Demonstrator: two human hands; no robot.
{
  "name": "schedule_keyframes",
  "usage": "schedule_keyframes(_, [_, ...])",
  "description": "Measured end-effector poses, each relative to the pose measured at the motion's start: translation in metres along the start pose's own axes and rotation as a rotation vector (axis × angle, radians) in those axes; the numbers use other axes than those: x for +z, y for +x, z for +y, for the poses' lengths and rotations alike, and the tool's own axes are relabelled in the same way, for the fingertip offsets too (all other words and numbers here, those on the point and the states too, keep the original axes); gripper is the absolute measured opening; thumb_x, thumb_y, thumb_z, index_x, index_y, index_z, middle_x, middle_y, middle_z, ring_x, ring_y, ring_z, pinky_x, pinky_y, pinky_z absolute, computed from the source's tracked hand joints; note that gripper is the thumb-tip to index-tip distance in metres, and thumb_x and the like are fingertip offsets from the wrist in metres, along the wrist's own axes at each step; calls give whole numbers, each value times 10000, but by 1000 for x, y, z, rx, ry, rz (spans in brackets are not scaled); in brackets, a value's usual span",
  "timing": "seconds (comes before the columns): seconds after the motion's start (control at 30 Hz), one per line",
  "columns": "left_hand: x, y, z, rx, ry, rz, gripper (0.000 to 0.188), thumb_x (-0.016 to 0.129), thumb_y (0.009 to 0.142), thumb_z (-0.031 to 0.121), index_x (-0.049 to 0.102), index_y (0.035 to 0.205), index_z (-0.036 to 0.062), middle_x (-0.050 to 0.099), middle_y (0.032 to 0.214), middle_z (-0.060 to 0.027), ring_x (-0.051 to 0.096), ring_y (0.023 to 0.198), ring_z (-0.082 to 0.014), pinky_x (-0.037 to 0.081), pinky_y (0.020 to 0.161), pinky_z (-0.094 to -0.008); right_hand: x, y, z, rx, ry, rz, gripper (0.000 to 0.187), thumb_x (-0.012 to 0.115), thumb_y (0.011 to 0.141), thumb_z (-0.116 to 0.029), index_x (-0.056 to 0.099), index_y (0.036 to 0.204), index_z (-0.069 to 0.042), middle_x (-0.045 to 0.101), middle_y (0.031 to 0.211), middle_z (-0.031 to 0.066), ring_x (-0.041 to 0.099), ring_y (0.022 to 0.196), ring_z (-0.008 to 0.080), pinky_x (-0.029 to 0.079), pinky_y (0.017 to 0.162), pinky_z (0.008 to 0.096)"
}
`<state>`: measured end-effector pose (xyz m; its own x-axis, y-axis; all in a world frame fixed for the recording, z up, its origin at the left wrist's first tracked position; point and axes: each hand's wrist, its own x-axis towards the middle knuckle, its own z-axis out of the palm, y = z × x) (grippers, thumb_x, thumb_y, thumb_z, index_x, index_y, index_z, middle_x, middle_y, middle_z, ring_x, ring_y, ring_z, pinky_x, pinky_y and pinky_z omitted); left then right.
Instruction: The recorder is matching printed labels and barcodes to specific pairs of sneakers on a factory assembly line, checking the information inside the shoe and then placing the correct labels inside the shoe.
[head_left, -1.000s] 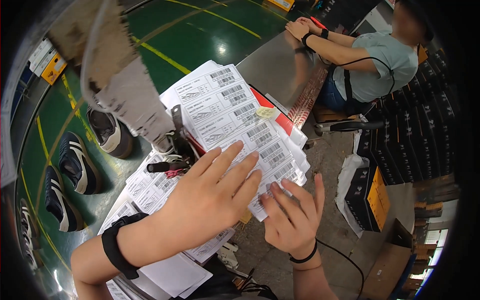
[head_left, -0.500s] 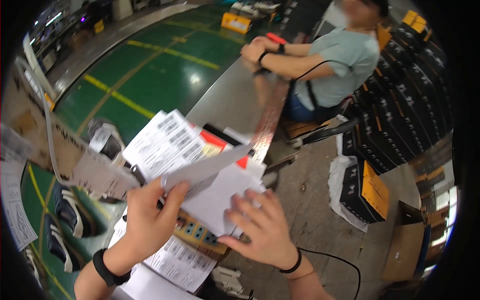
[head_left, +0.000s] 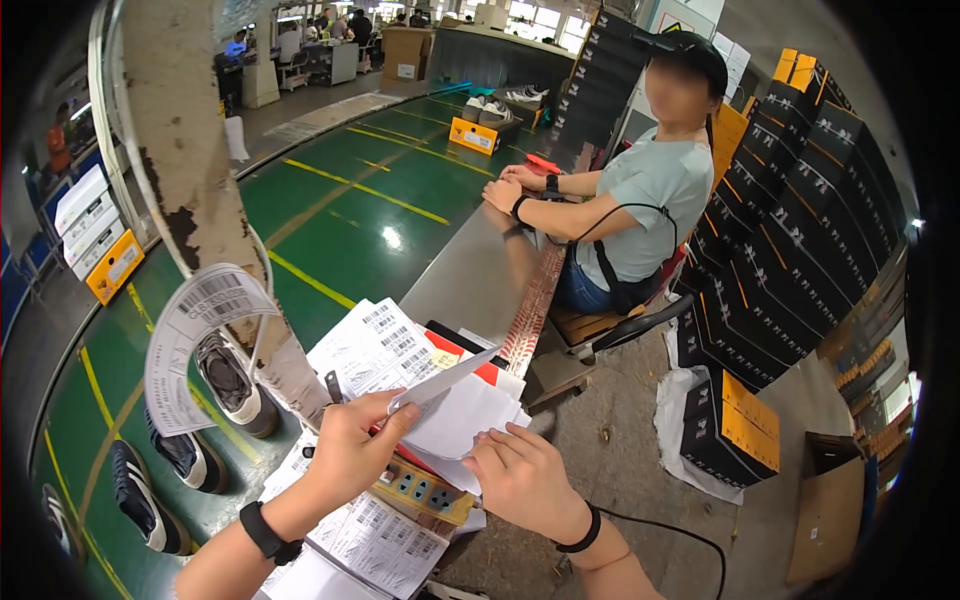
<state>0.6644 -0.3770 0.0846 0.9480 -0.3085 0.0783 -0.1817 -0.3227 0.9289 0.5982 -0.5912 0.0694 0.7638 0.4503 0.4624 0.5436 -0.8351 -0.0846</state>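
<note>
My left hand (head_left: 362, 447) pinches a white paper sheet (head_left: 440, 383) between thumb and fingers, its far end raised. My right hand (head_left: 527, 482) is closed, with bent fingers at the edge of the white papers (head_left: 470, 415) under that sheet; its thumb is partly hidden. Beyond the hands lie barcode label sheets (head_left: 370, 345), beside a red and yellow item (head_left: 447, 352). Below the papers, between my wrists, runs a yellowish power strip (head_left: 422, 487) with several sockets. More printed label sheets (head_left: 380, 537) rest nearer to me.
A worn post (head_left: 185, 130) with a curled label strip (head_left: 165, 360) stands at left. Sneakers (head_left: 145, 500) sit by the green conveyor (head_left: 340, 235). Right of the metal ledge (head_left: 450, 270) sits a person (head_left: 650, 180), near stacked black shoe boxes (head_left: 780, 260). A black cable (head_left: 680, 525) crosses the floor.
The view has tilted upward, showing more of the room. My right hand's spread fingers have closed at the papers' edge. My left hand still grips the raised sheet.
</note>
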Motion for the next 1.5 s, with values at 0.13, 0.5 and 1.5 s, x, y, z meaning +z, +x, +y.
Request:
schedule_keyframes(0.13, [-6,-4,0,-52,-22,-2,219,655,948,161,707,935,-51,668,732,-123,579,627,-118,476,582,-292,-6,-1,-6,-13,-10,-43,188,665,863,-157,624,851,26,720,857,203,724,829,306,561,840,409])
schedule_keyframes(0.5, [-3,4,-3,-178,-308,-136,349,616,994,302,722,983,-30,683,747,-41,538,702,-35,477,614,-255,-34,8,-8,298,137,-169,60,678,807,-57,647,822,-8,704,823,144,711,810,312,560,809,382])
schedule_keyframes(1.5, [-2,2,-28,-208,-531,280,136,552,918,17,659,857,-41,642,854,-3,529,762,-39,412,640,-200,-7,-39,9,261,75,-210,742,824,636,-578,660,1114,-34,631,1265,142,566,1215,348,419,1003,579])
